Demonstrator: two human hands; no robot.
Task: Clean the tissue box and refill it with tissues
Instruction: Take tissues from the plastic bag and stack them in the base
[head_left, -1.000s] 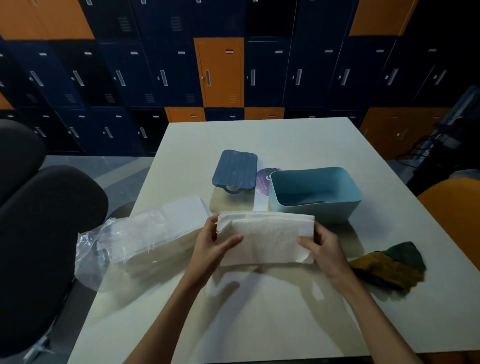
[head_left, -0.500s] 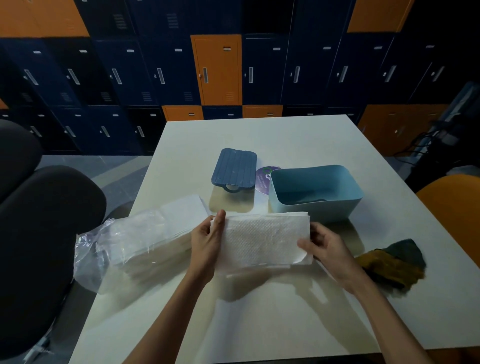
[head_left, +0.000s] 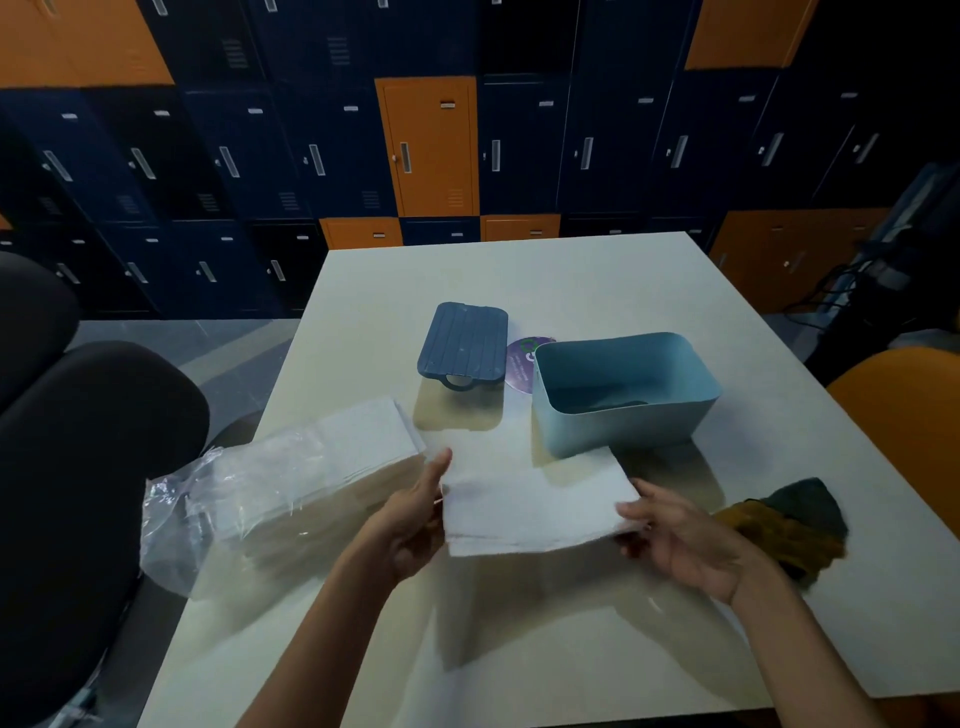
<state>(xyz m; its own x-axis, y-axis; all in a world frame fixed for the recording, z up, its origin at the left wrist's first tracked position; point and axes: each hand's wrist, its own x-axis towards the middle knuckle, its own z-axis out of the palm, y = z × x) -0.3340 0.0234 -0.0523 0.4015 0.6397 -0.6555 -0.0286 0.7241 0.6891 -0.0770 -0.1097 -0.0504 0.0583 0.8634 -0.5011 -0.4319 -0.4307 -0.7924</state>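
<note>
White stack of folded paper tissues (head_left: 530, 506): your left hand (head_left: 415, 519) and right hand (head_left: 685, 543) grip its ends, long axis 9-to-3. Pale blue open plastic tissue box (head_left: 623, 431) sits just beyond at 1 o'clock, axis roughly parallel, nearer your right hand.

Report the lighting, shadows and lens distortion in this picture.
Head view: dim overall, with the pale table brightest. Head view: the tissue box, lid and tissue stack throw shadows toward the camera, so the light likely comes from beyond them. Head view: the wide-angle lens fans the lockers outward at the edges.
</note>
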